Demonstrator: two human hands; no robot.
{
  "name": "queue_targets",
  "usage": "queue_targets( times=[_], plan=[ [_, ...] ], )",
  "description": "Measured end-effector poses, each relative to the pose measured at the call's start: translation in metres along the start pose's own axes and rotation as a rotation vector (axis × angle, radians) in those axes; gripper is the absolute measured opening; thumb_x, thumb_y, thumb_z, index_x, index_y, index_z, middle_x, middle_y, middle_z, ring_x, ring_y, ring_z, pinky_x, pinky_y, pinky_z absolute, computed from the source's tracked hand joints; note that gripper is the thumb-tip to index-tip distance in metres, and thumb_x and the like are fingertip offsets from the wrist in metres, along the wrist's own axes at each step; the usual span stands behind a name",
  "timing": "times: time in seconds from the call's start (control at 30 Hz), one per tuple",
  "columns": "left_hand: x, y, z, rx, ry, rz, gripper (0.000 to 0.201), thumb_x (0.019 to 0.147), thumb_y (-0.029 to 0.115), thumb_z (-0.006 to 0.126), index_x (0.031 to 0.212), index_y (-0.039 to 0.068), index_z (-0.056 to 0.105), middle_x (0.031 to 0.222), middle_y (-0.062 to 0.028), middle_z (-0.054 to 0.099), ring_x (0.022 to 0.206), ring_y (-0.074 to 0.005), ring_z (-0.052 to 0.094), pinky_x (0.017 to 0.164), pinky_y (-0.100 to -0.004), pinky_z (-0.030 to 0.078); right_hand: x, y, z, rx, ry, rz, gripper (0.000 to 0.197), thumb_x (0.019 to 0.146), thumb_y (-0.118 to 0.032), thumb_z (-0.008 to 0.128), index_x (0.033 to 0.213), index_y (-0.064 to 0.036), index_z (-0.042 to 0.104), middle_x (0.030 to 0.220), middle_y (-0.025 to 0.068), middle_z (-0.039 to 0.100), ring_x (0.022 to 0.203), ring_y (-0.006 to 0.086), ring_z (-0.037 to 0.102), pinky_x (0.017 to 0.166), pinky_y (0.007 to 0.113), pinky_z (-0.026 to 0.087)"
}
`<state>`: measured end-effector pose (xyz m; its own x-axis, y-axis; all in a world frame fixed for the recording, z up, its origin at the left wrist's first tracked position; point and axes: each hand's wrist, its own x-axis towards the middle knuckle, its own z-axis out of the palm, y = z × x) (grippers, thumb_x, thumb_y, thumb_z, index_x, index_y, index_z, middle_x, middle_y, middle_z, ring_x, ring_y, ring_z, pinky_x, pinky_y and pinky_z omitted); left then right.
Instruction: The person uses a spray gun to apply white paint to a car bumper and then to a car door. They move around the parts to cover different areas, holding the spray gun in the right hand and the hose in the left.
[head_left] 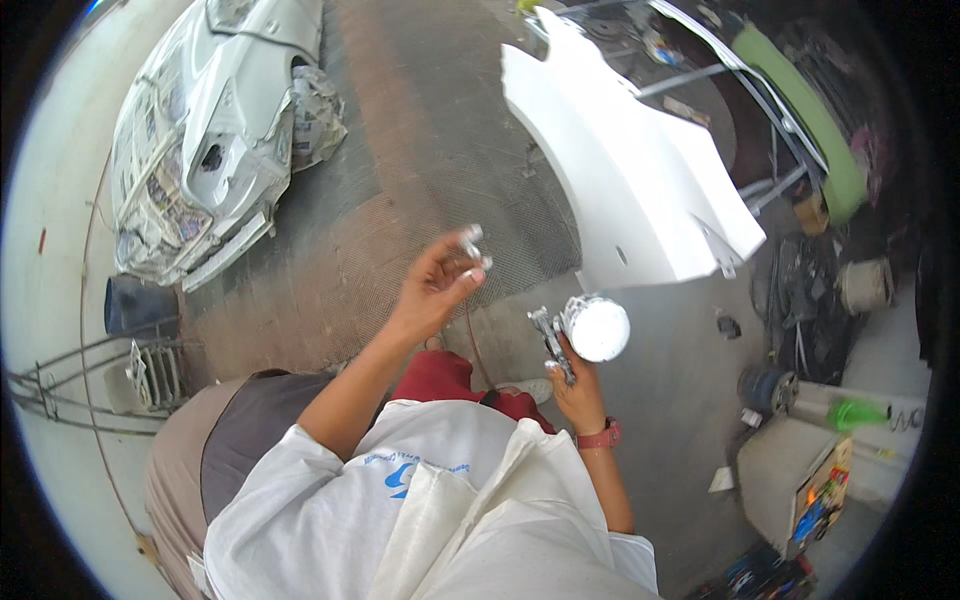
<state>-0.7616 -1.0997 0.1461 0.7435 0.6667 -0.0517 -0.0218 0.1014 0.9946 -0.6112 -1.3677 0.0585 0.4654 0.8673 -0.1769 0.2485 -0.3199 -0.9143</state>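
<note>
Two bare hands up, and the right hand (580,392) is wrapped around a silvery spray gun (551,345), just right of centre, its round white cup (600,329) topmost to the camera. Managing the gun looks like the step in hand; the next move probably calls for a firm grip and a level cup. Over to the left hand (437,285), near mid-frame: fingers curled, tips pale, and whether they pinch something small, I can't tell. Left forearm (350,400) slants in from lower left; right forearm (608,490) climbs steeply, red watch (600,436) on the wrist. Upper right, a white panel (640,170).
</note>
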Motion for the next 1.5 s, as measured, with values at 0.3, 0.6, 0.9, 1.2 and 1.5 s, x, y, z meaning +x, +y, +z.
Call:
queue_targets(
  times=[0.3,0.6,0.9,1.2,1.5],
  plan=[
    [-0.052,0.263,-0.204,-0.287,-0.038,1.216,0.061,0.076,0.002,0.093,0.128,0.015,0.063,0.119,-0.0015,0.061,0.092,-0.0126,0.073,0.066,-0.0292,0.063,0.071,-0.067,0.054,-0.309,0.097,-0.008,0.056,0.104,-0.023,0.063,0.157,-0.0060,0.054,0.153,0.0252,0.058,0.145,0.0416,0.051,0.121,0.047,0.038],
    [-0.043,0.301,-0.393,-0.331,0.034,1.398,0.059,0.078,0.002,0.091,0.127,0.015,0.062,0.119,-0.0021,0.060,0.094,-0.0135,0.072,0.067,-0.0305,0.064,0.203,-0.164,0.151,-0.249,0.209,0.158,0.056,0.112,-0.030,0.059,0.161,-0.0066,0.048,0.107,0.0098,0.067,0.066,0.0086,0.050,0.055,0.026,0.046],
    [0.025,0.310,-0.496,-0.270,0.095,1.403,0.058,0.079,0.002,0.090,0.127,0.015,0.061,0.120,-0.0027,0.059,0.096,-0.0144,0.071,0.069,-0.0318,0.065,0.335,-0.187,0.266,-0.114,0.030,0.239,0.053,0.112,-0.032,0.058,0.160,-0.0105,0.051,0.093,0.0074,0.069,0.061,0.0091,0.053,0.055,0.028,0.046],
    [0.227,0.330,-0.575,-0.266,0.055,1.447,0.056,0.080,0.002,0.089,0.126,0.015,0.060,0.121,-0.0033,0.058,0.098,-0.0153,0.069,0.071,-0.0332,0.065,0.549,-0.189,0.337,-0.258,-0.036,0.084,0.047,0.111,-0.023,0.053,0.152,0.0004,0.054,0.117,0.0205,0.071,0.082,0.0261,0.060,0.072,0.037,0.051],
    [0.442,0.382,-0.643,-0.330,0.006,1.467,0.055,0.081,0.002,0.088,0.126,0.015,0.059,0.121,-0.0039,0.057,0.100,-0.0162,0.068,0.072,-0.0345,0.066,0.756,-0.338,0.343,0.166,0.108,0.413,0.048,0.115,-0.028,0.047,0.144,0.0109,0.055,0.128,0.0289,0.069,0.110,0.0393,0.064,0.095,0.045,0.050]
  ],
)
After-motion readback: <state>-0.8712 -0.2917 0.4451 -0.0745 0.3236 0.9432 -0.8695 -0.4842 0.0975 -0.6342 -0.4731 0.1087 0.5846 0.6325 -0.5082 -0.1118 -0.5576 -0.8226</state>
